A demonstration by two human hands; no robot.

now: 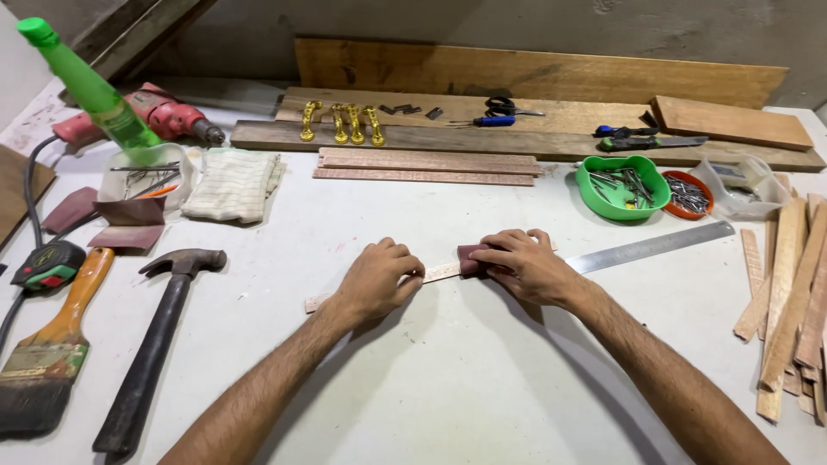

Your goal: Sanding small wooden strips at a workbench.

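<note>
Sanding step, by the look of it: left hand (376, 280) pins the thin wood strip (441, 272) flat on the white table (482, 379), fingers closed over it. Just right of that hold, right hand (523, 264) clamps a dark sandpaper piece (471, 258) onto the strip. Next stroke likely needs firm hold-down and even pressure along the strip.

Four gold handles (342, 123), one hammer (155, 344), one paintbrush (47, 353), one steel ruler (650, 247), one drill (142, 116).
</note>
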